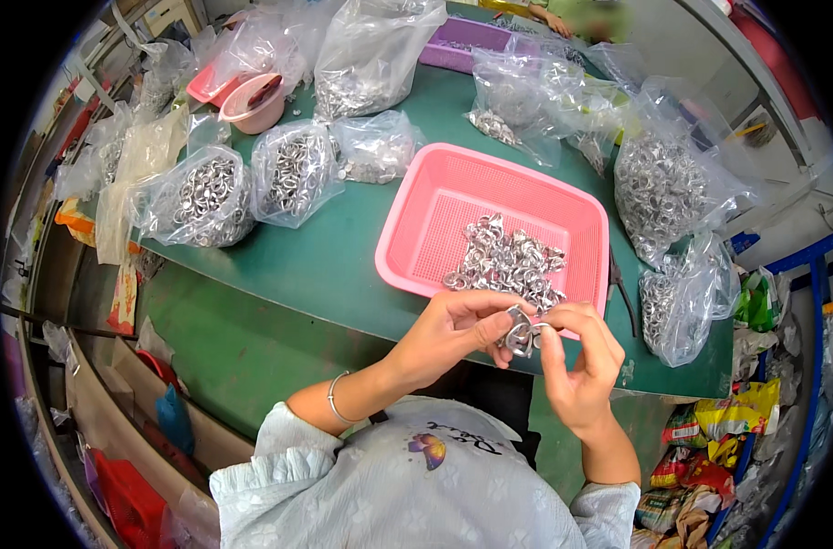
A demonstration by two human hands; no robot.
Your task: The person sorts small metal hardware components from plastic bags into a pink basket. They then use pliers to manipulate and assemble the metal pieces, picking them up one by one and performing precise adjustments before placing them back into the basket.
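My left hand [462, 331] and my right hand [583, 359] meet over the near edge of a pink plastic basket [400, 212]. Between their fingertips are a few shiny silver ring-shaped metal pieces [521, 339]. The left thumb and fingers pinch them from one side; the right thumb and index finger close on them from the other. Whether the pieces are linked together, I cannot tell. Inside the basket, a heap of similar silver metal pieces [506, 258] lies toward the near right.
Clear plastic bags of silver rings stand on the green table [343, 265], including an open bag [206, 192] at left and a large bag [663, 188] at right. Dark-handled pliers [621, 284] lie beside the basket. Another person's hand [555, 22] shows behind a purple tray [462, 44].
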